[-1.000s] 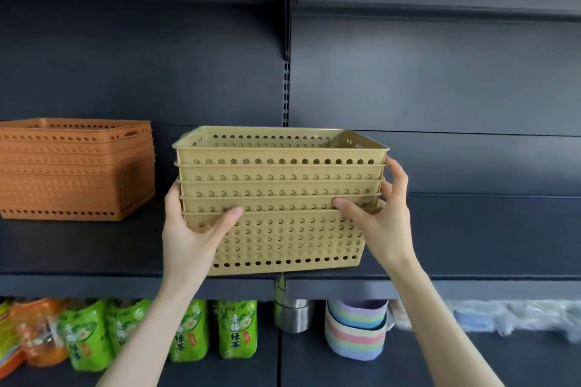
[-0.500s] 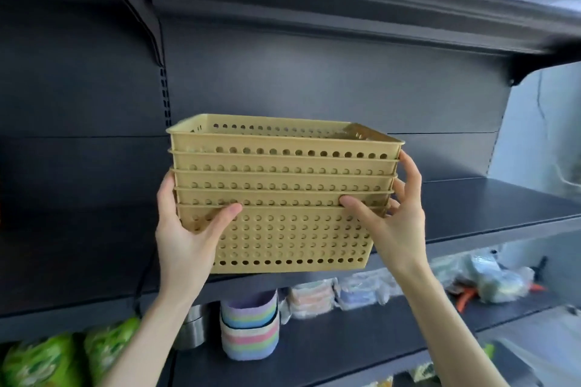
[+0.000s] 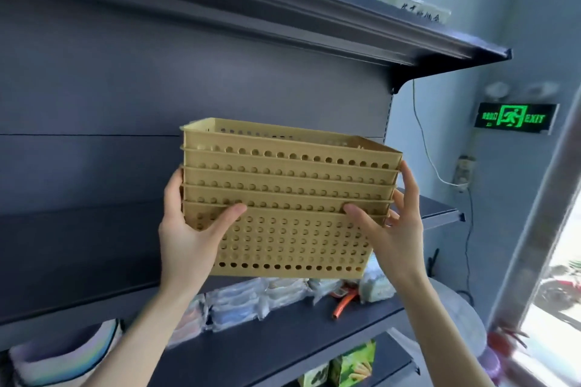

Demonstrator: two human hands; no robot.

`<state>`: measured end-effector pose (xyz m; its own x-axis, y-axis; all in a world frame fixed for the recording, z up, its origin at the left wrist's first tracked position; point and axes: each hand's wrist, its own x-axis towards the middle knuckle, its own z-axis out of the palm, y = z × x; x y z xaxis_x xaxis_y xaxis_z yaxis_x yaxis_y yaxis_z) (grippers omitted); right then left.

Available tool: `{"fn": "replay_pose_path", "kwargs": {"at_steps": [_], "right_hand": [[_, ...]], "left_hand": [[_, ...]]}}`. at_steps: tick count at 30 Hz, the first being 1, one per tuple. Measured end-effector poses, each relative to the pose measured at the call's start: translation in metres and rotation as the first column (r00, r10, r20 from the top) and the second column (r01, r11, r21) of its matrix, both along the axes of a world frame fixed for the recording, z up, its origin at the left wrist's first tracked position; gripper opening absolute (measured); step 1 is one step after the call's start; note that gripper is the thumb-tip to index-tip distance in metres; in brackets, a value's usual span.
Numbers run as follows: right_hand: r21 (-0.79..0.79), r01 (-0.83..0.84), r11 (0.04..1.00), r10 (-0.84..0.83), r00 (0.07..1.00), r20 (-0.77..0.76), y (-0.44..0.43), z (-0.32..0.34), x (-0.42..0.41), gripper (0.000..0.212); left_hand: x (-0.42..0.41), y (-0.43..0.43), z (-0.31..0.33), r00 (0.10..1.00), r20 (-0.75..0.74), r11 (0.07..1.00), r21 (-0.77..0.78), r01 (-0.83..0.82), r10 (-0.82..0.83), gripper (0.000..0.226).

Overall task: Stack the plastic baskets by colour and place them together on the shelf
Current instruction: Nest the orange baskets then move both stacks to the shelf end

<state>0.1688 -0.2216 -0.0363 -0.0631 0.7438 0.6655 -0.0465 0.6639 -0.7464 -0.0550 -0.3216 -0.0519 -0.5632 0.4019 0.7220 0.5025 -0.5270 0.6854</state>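
A stack of several yellow perforated plastic baskets (image 3: 292, 229) is held in the air in front of the dark shelf (image 3: 78, 261). My left hand (image 3: 188, 239) grips the stack's left end, thumb across the front wall. My right hand (image 3: 393, 229) grips the right end, thumb on the front and fingers around the side. The stack is tilted a little, its right side lower. The orange baskets are out of view.
A dark upper shelf (image 3: 345, 25) overhangs the stack. Below are packaged goods (image 3: 251, 302), striped cups (image 3: 63, 352) and an orange-handled tool (image 3: 344, 303). A green exit sign (image 3: 515, 118) glows on the wall at right, near a bright window (image 3: 553, 308).
The stack has been lifted off the shelf and carried to the right along it. The orange stack has left the view; the shelf's right end, the wall and the exit sign have come in.
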Motion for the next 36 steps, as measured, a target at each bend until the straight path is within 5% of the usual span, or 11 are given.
{"fn": "replay_pose_path", "kwargs": {"at_steps": [18, 36], "right_hand": [[-0.005, 0.029, 1.0, -0.029, 0.999, 0.018, 0.281, 0.004, 0.084, 0.085], [-0.086, -0.255, 0.963, 0.259, 0.965, 0.032, 0.527, -0.006, 0.152, 0.078]], "left_hand": [[0.074, 0.286, 0.004, 0.994, 0.064, 0.994, -0.058, 0.088, -0.085, 0.075], [0.172, 0.474, -0.008, 0.97, 0.089, 0.96, -0.187, -0.206, 0.225, 0.078]]}}
